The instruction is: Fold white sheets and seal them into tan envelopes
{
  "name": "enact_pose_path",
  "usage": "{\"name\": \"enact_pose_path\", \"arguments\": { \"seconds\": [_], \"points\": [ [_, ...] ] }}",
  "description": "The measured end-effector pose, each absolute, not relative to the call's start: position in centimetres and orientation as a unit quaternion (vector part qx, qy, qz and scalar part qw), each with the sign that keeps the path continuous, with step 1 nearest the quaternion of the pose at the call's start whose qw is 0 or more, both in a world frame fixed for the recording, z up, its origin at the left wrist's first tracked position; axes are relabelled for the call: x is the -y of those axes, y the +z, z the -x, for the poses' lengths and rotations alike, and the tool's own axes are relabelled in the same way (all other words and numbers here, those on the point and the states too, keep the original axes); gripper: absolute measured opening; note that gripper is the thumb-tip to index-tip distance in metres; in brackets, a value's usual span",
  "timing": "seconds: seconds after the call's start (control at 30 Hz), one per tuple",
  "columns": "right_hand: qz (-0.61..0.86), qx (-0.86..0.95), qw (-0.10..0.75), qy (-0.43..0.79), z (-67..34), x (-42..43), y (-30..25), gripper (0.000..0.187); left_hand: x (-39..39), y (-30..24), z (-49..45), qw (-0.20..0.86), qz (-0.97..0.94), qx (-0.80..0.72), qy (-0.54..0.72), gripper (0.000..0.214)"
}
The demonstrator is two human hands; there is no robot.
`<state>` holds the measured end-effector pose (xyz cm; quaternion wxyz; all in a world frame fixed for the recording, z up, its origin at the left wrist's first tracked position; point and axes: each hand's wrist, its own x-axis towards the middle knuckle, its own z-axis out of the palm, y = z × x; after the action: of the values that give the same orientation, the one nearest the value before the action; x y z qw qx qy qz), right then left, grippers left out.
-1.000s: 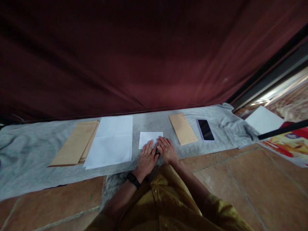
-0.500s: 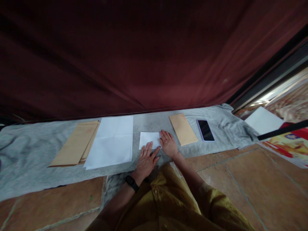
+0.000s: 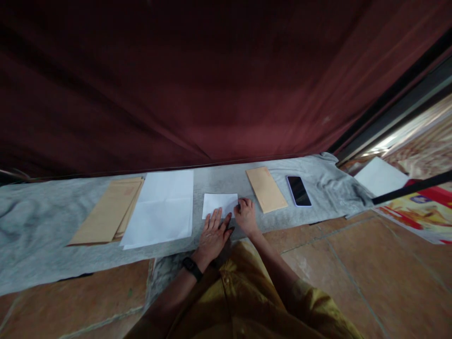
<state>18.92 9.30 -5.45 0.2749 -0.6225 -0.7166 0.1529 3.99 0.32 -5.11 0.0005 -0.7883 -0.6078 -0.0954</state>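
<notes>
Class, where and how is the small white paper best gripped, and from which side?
Pinch the small white paper by its right edge, coming from the right, I'd judge: it lies flat, the left hand rests over its near edge, and the right hand is at its right edge.

No text readable: blue emblem on flat red-and-yellow printed sheet, three o'clock; faint print on flat brown paper envelopes, nine o'clock.
</notes>
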Motion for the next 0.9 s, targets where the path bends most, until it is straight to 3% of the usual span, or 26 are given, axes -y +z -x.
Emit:
{"name": "enact_pose_path", "arguments": {
  "seconds": [0.17,0.37,0.47,0.7,0.9],
  "points": [
    [0.619,0.634,0.365,0.286,-18.8,-10.5,-5.9,0.025,-0.2,-5.0,-4.1,0.001,0.787,0.61,-0.09,0.059],
    [0.585,0.623,0.365,0.369,-19.1,-10.2,-5.9,0.027,-0.2,-5.0,-4.3,0.002,0.786,0.61,-0.099,0.058],
    [0.566,0.635,0.353,0.39,-19.5,-9.8,-5.5,0.02,-0.3,-4.7,-4.4,-0.002,0.794,0.599,-0.101,0.056],
    [0.544,0.639,0.351,0.415,-20.0,-9.4,-4.6,0.031,-0.6,-3.9,-4.2,-0.003,0.804,0.584,-0.108,0.057],
    [0.557,0.584,0.42,0.416,-20.1,-9.5,-2.7,0.035,-0.9,-3.1,-4.2,0.0,0.816,0.568,-0.109,0.058]
  ]
}}
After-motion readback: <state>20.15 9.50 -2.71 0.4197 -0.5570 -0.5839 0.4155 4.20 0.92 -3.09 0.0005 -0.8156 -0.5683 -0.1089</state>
